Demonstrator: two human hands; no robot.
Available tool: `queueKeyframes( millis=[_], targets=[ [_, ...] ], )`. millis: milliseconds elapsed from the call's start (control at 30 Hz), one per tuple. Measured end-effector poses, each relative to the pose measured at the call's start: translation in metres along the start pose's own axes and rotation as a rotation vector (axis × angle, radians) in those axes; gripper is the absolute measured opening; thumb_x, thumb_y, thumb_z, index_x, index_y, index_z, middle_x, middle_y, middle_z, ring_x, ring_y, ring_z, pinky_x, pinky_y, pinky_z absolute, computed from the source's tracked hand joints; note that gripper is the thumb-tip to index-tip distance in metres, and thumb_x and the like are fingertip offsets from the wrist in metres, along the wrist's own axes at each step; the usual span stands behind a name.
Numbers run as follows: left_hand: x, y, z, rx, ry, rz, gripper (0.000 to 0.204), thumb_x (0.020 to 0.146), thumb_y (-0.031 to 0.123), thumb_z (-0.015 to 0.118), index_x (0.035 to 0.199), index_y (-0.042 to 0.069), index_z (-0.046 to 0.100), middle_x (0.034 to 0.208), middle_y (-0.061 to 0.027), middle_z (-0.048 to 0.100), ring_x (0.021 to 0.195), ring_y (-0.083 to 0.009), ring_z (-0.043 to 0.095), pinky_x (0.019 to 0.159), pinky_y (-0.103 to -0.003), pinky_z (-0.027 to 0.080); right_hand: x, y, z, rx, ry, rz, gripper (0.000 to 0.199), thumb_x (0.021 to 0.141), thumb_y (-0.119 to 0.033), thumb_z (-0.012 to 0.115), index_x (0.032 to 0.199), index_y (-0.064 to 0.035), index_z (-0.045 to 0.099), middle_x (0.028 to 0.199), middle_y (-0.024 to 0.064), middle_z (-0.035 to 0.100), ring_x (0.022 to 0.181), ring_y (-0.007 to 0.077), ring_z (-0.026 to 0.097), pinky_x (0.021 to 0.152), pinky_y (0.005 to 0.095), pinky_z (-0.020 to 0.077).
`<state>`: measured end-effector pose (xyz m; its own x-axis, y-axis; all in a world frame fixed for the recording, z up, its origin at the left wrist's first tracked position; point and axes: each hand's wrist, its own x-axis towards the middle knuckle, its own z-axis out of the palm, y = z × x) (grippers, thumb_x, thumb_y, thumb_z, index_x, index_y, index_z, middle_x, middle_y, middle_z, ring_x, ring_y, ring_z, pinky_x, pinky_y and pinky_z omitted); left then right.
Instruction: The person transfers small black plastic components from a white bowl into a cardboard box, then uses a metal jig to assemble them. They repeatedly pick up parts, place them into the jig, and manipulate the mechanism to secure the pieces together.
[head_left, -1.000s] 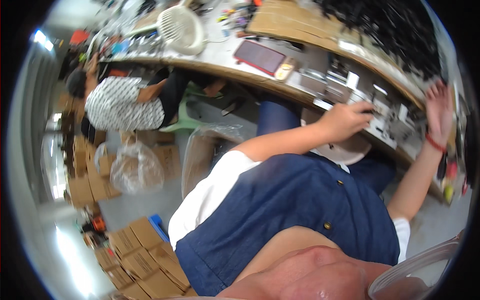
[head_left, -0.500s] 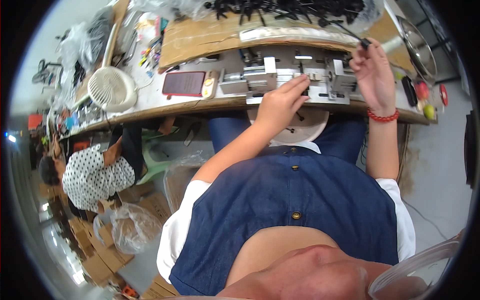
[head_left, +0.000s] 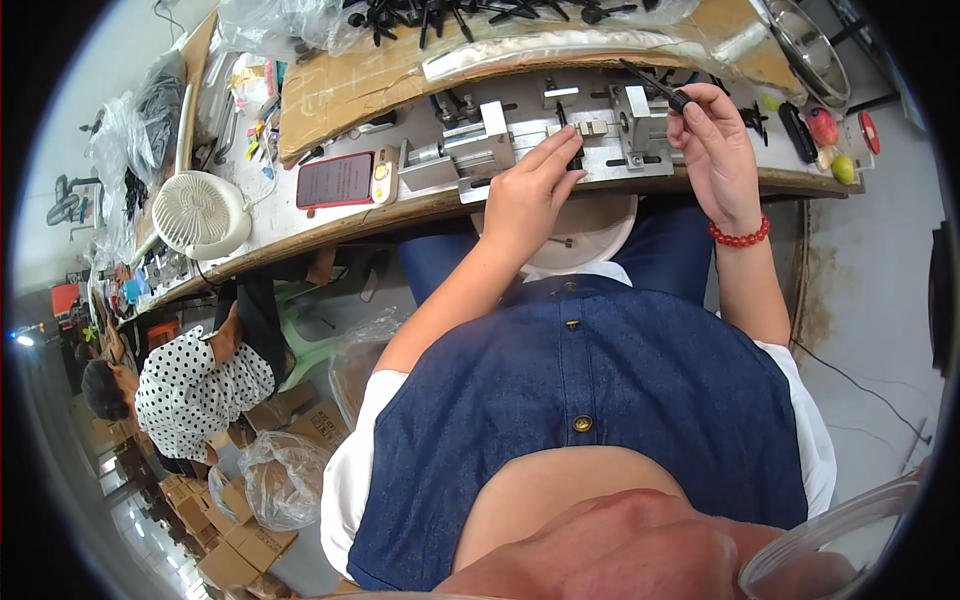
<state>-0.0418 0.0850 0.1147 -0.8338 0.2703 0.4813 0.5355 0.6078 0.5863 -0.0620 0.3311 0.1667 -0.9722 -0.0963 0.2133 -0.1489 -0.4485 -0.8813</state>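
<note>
My right hand (head_left: 722, 150), with a red bead bracelet at its wrist, is raised at the right end of a metal clamping fixture (head_left: 478, 150). Between its thumb and fingers is the thick end of a slim black rod-like part (head_left: 655, 84), whose thin end points up and to the left. My left hand (head_left: 525, 198) reaches over the fixture's front edge. Its fingers and thumb close on a small dark piece (head_left: 577, 160) at the fixture's middle, mostly covered by the fingers.
Many black parts (head_left: 435, 18) lie heaped on plastic and cardboard (head_left: 350, 95) at the back. Left of the fixture are a red-edged phone (head_left: 336, 180) and a white fan (head_left: 202, 215). Fruit (head_left: 843, 168) and a metal bowl (head_left: 815, 60) are at right. A person in a dotted shirt (head_left: 200, 375) sits at left.
The whole view has shifted, so the bench appears further left. My right hand has drawn the black rod-like part away from the heap, nearer to me. My left hand stays at the fixture's middle.
</note>
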Motion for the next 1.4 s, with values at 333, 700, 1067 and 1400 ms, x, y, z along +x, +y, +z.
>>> queueKeyframes(
  millis=[333, 700, 1067, 1400],
  targets=[
    [0.002, 0.002, -0.01, -0.006, -0.06, -0.027, 0.037, 0.09, 0.02, 0.077, 0.126, 0.011, 0.071, 0.132, -0.0073, 0.07, 0.101, -0.0277, 0.074, 0.081, -0.038, 0.062, -0.017, 0.004, 0.012, -0.265, -0.023, -0.105, 0.019, 0.098, -0.005, 0.068, 0.117, -0.0055, 0.067, 0.109, 0.0019, 0.063, 0.096, 0.008, 0.057, 0.084, 0.0233, 0.0467],
    [0.147, -0.044, -0.089, 0.395, 0.232, 0.293, 0.016, 0.085, 0.008, 0.069, 0.096, 0.007, 0.079, 0.102, -0.0092, 0.071, 0.096, -0.032, 0.063, 0.086, -0.042, 0.053, -0.018, 0.051, 0.053, -1.341, -0.297, -0.529, 0.02, 0.085, -0.011, 0.076, 0.102, -0.005, 0.067, 0.124, 0.0052, 0.068, 0.111, 0.0298, 0.058, 0.096, 0.0406, 0.0503],
    [0.176, -0.066, -0.095, 0.222, 0.155, 0.209, 0.011, 0.088, 0.012, 0.071, 0.095, 0.005, 0.077, 0.096, -0.0075, 0.069, 0.092, -0.0304, 0.067, 0.081, -0.038, 0.054, -0.01, 0.059, 0.05, -1.463, -0.325, -0.62, 0.017, 0.082, -0.012, 0.077, 0.095, -0.0046, 0.067, 0.124, 0.0023, 0.072, 0.102, 0.0258, 0.06, 0.087, 0.0376, 0.0544],
    [0.164, -0.067, -0.101, -0.502, 0.389, -0.148, 0.04, 0.098, 0.004, 0.065, 0.137, 0.002, 0.054, 0.092, -0.0049, 0.068, 0.073, -0.0104, 0.064, 0.061, -0.023, 0.052, 0.02, 0.038, 0.048, -1.341, -0.276, -0.7, 0.029, 0.088, -0.028, 0.078, 0.103, -0.0051, 0.069, 0.115, 0.008, 0.071, 0.108, 0.0297, 0.059, 0.096, 0.0411, 0.0487]
  ],
)
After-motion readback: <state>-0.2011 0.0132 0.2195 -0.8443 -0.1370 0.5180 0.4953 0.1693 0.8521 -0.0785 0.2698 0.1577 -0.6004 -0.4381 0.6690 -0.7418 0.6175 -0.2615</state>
